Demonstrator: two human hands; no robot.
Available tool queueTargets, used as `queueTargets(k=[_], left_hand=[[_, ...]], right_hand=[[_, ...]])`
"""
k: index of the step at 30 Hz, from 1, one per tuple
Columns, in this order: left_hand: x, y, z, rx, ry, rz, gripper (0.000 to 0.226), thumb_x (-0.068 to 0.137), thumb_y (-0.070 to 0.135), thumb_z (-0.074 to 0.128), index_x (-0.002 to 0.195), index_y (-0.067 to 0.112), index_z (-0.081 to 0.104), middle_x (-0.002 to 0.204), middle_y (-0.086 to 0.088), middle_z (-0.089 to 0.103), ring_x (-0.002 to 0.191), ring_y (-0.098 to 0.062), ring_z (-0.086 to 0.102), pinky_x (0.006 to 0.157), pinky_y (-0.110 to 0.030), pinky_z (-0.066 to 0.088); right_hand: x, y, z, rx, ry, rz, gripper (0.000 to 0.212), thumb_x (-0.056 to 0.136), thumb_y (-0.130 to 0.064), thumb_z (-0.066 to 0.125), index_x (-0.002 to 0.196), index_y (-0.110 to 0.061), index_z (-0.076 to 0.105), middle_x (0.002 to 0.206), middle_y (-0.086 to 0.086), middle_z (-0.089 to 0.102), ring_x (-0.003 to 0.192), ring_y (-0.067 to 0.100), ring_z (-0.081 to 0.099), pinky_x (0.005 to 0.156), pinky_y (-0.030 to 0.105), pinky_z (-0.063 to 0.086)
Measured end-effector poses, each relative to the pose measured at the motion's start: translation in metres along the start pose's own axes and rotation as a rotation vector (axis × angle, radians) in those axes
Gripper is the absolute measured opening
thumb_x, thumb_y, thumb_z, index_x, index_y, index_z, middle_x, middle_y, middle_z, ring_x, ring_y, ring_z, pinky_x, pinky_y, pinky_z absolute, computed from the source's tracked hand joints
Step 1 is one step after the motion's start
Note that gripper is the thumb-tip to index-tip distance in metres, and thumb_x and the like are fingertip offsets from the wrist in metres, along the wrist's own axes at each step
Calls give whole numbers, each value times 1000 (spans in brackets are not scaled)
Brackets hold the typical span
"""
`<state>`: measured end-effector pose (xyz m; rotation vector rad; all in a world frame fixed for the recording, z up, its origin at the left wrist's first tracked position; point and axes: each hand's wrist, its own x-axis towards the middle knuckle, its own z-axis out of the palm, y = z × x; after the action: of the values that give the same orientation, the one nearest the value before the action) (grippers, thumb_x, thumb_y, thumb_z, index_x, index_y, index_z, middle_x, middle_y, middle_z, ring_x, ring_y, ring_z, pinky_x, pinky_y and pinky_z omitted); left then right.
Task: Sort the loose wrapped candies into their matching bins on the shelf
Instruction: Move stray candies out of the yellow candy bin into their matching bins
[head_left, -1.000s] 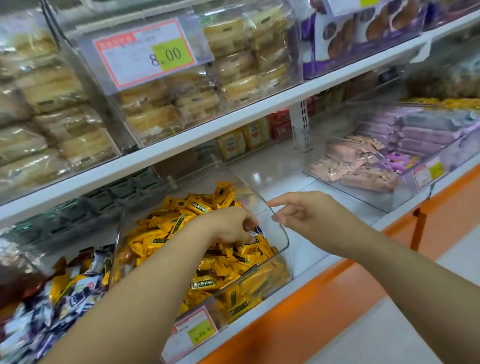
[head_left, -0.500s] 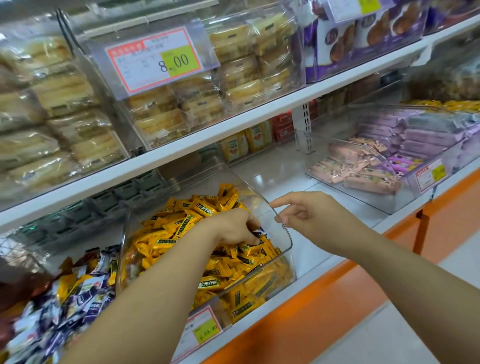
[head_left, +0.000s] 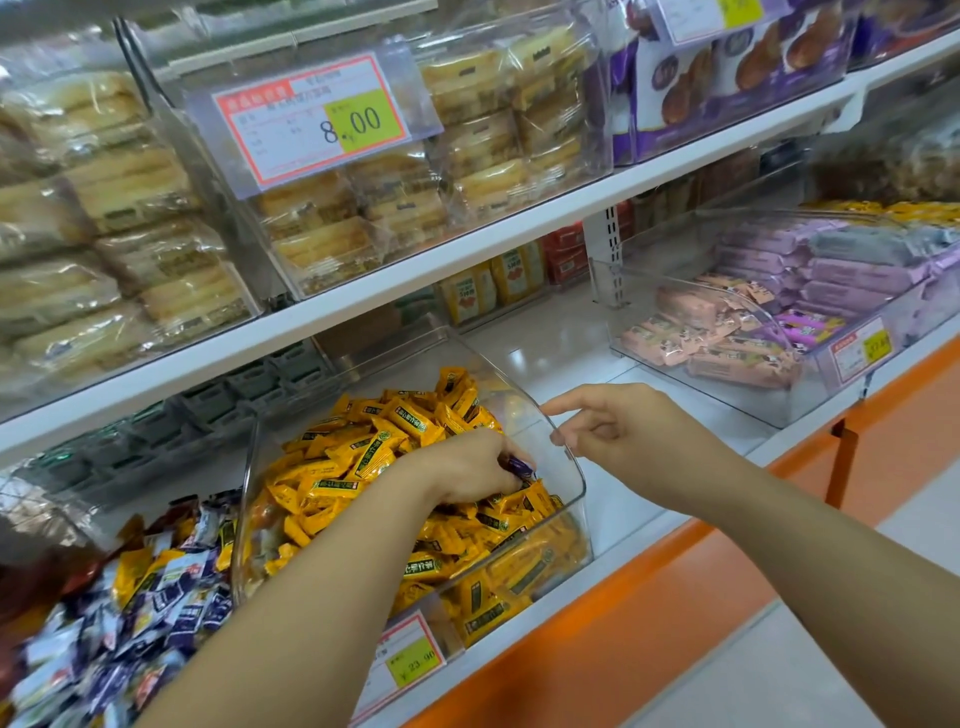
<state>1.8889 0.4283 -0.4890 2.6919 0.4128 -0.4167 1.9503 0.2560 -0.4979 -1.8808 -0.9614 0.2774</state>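
Note:
A clear plastic bin (head_left: 566, 467) on the lower shelf is heaped with yellow wrapped candies (head_left: 374, 441). My left hand (head_left: 467, 467) is down in that bin, its fingers curled round a dark blue wrapped candy (head_left: 519, 466) near the bin's right wall. My right hand (head_left: 618, 431) hovers at the bin's right rim, forefinger stretched out to the left, the other fingers loosely curled, holding nothing. To the left lies a bin of mixed blue, white and yellow candies (head_left: 130, 613).
A clear bin of pink wrapped bars (head_left: 727, 348) and purple packs (head_left: 857, 270) stands at the right. Bare white shelf (head_left: 597, 364) lies between the bins. The upper shelf (head_left: 467, 254) holds wrapped cakes. An orange shelf front (head_left: 675, 597) runs below.
My left hand has dug slightly deeper and to the right among the yellow candies, with the dark blue wrapper now showing at its fingertips. My right hand stays by the rim.

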Motion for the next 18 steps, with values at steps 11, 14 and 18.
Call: queueTargets(k=[11,14,18], left_hand=[[-12,-15,10,-61,274,181,18,92,29,60,104,21,70,91,9,60,83,-1,53,75,-15,42],[-29,-14,6,-98,436,174,14,91,31,60,97,22,69,95,5,65,88,-6,58,78,-23,46],[-69,-19,-6,-110,658,168,15,92,32,58,107,31,62,89,12,66,82,0,59,74,-20,47]], right_hand=[[1,-1,-1,-33,0,-4,28,92,-11,53,111,-28,65,89,-12,69,88,2,64,79,16,51],[1,-9,3,-96,61,-18,23,92,-17,55,108,-29,66,97,-14,64,81,-3,58,63,3,42],[0,-25,17,-180,104,-41,21,90,-25,59,109,-27,67,105,-10,61,85,9,59,69,14,46]])
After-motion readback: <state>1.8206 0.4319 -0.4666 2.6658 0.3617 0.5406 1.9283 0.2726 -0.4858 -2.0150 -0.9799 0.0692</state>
